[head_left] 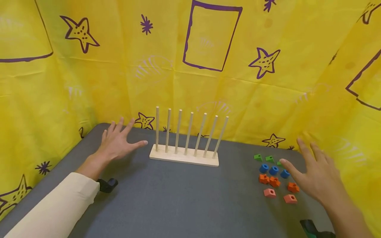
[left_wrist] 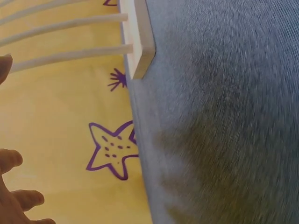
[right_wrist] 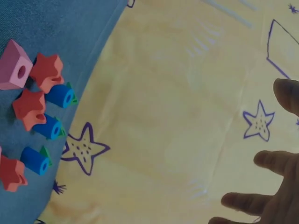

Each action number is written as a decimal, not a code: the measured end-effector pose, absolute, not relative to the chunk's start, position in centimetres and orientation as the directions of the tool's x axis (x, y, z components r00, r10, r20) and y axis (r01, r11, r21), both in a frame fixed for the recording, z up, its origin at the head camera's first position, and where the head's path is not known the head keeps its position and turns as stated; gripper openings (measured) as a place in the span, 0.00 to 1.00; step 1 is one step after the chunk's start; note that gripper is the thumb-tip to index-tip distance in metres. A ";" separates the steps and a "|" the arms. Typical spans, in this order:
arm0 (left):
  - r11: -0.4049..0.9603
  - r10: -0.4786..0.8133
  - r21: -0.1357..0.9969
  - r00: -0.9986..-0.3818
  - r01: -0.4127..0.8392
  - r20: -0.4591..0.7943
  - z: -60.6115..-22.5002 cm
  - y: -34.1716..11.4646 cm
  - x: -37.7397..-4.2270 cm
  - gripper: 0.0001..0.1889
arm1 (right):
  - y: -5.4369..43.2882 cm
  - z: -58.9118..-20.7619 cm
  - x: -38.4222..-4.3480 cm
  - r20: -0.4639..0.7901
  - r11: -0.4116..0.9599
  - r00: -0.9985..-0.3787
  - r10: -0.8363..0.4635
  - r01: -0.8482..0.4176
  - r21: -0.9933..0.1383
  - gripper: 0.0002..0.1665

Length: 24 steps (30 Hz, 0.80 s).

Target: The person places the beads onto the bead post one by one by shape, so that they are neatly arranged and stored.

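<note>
A wooden peg rack (head_left: 184, 158) with several upright pegs stands toward the back of the table. Left of it hovers my left hand (head_left: 116, 143), fingers spread, holding nothing; its thumb points toward the rack's end. Over the right side my right hand (head_left: 319, 175) is also spread and holds nothing. Near it lie small pierced blocks: green triangular ones (head_left: 269, 159), blue cylinders (head_left: 274, 170), orange-red stars (head_left: 274, 181) and pink blocks (head_left: 269, 193). The right thumb partly covers a green block. In the right wrist view, the stars (right_wrist: 29, 109) and cylinders (right_wrist: 35, 161) sit close together.
The grey table (head_left: 178, 201) meets a yellow cloth (head_left: 166, 86) with purple starfish drawings at its back and sides. Dark curved pieces (head_left: 107, 185) show at both wrists.
</note>
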State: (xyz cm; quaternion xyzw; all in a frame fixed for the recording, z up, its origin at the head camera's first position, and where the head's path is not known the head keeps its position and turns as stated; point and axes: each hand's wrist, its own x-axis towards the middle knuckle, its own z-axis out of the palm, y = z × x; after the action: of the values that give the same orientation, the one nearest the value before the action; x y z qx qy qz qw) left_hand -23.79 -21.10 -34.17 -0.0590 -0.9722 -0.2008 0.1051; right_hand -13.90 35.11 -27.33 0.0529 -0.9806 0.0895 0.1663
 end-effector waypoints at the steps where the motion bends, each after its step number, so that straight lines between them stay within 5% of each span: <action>1: 0.909 0.074 0.385 -0.971 0.160 0.229 -34.4 -21.0 -23.9 0.57 | 35.1 -27.5 -13.8 0.347 0.974 -0.935 -0.080 -0.148 -0.173 0.51; 15: 0.853 0.103 0.486 -0.973 0.192 0.204 -37.8 -19.4 -25.4 0.55 | 35.1 -30.5 -13.2 0.583 0.864 -0.794 -0.173 -0.406 -0.297 0.40; 24: 0.789 0.139 0.583 -0.981 0.194 0.139 -39.4 -18.4 -25.9 0.52 | 34.3 -32.2 -12.3 0.462 0.867 -0.887 -0.016 -0.243 -0.436 0.39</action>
State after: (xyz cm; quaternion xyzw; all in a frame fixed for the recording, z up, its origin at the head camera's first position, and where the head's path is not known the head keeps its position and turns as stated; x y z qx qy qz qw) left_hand -25.93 -18.42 -39.35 -0.0880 -0.9448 -0.3124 0.0442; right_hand -12.33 34.30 -32.16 0.0688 -0.9388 0.2490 0.2278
